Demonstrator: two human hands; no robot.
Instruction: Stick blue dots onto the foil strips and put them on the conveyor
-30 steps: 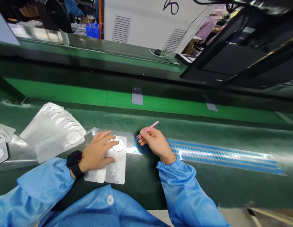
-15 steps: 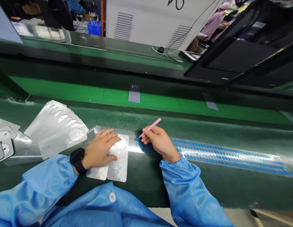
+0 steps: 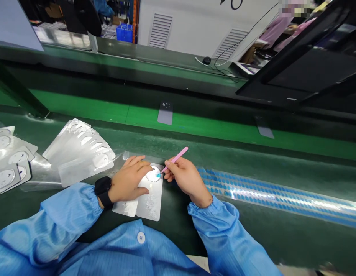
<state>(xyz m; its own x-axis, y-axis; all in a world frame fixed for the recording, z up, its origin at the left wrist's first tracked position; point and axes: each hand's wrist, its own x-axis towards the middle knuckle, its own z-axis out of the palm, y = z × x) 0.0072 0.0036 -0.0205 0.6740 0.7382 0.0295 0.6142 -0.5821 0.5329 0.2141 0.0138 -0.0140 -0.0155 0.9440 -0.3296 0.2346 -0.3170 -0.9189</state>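
My left hand (image 3: 130, 180) lies spread over two pale plates, its fingertips at the upper part of the right one. That plate (image 3: 149, 203) has a white octagonal area (image 3: 153, 174) near its top. Pink tweezers (image 3: 179, 155) are pinched in my right hand (image 3: 187, 178), just right of the plate. At their tip a small blue piece (image 3: 158, 175) shows on the octagon; whether the tweezers still grip it is unclear. To the right, a clear strip with rows of blue pieces (image 3: 261, 191) runs along the green table.
A fan of pale plates (image 3: 86, 149) lies at the left, with more plates (image 3: 11, 165) at the far left edge. Grey phone-shaped panels (image 3: 165, 113) rest on the green lower strip behind. A dark metal structure (image 3: 315, 69) stands at the upper right.
My right hand with the tweezers has moved left from the strip to the plate. A blue piece now shows on the octagon. The whole view has shifted slightly.
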